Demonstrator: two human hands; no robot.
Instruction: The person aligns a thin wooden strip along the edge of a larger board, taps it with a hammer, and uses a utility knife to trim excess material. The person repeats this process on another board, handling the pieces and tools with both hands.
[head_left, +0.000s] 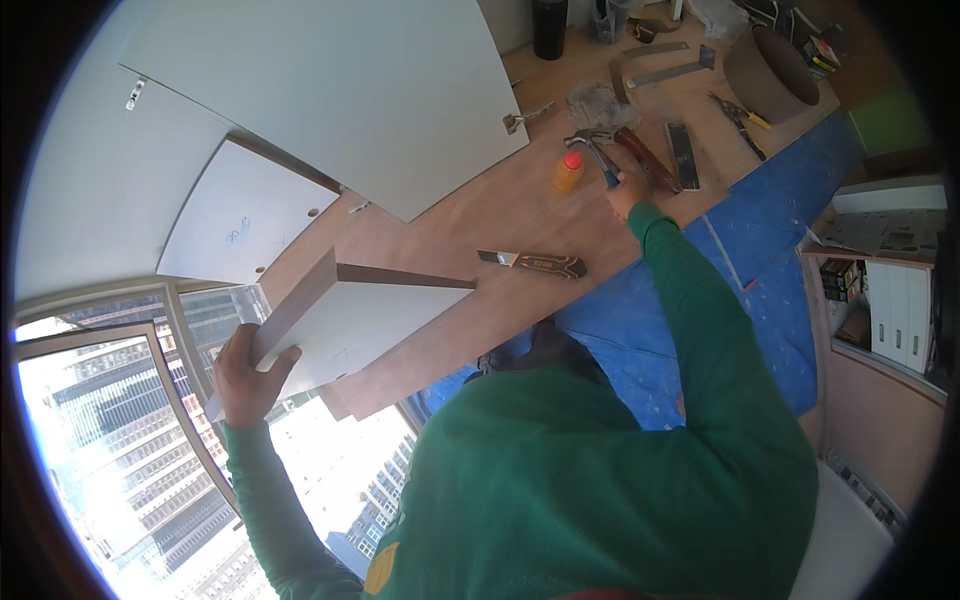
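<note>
On the left, my left hand (250, 375) is closed round the end of a white panel (365, 325), thumb on its white face. The panel stands tilted on edge on the wooden worktop, its brown edge uppermost. At the right my right hand (628, 193) grips the handle of a claw hammer (606, 168), whose metal head lies farther off. Left of the hammer stands a small orange bottle with a red cap (568, 173). A utility knife (533, 263) with its blade out lies between my two hands.
White cabinet panels (330, 90) with hinges stand at the far left. Around the hammer lie a brown handle (648, 160), a dark flat block (682, 156), snips (738, 122) and a roll of edging (768, 75). Blue sheeting (780, 270) covers the floor. A window (110, 440) is at left.
</note>
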